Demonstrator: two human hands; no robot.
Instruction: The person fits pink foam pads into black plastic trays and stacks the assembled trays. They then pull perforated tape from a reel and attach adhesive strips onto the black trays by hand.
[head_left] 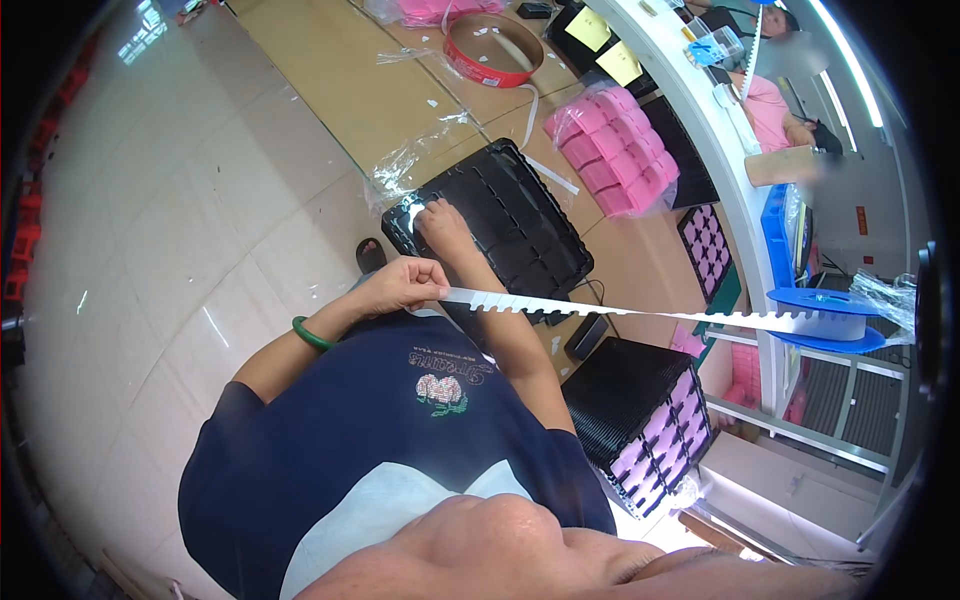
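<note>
My left hand (405, 284), with a green bangle on its wrist, pinches the end of a long white strip (530, 303) with notches along one edge. The strip stretches right to a reel with blue flanges (825, 342). My right hand (445, 228) is at the near-left corner of a black compartment tray (520, 205), its fingers bent together beside a small bright white patch (414, 216). What those fingers hold is too small to make out.
Pink trays in plastic (615, 150) lie beyond the black tray. A red round container (493, 50) stands farther back. Stacked black trays with pink contents (640, 420) are at right. A person in pink (770, 115) is across the white shelf (690, 90).
</note>
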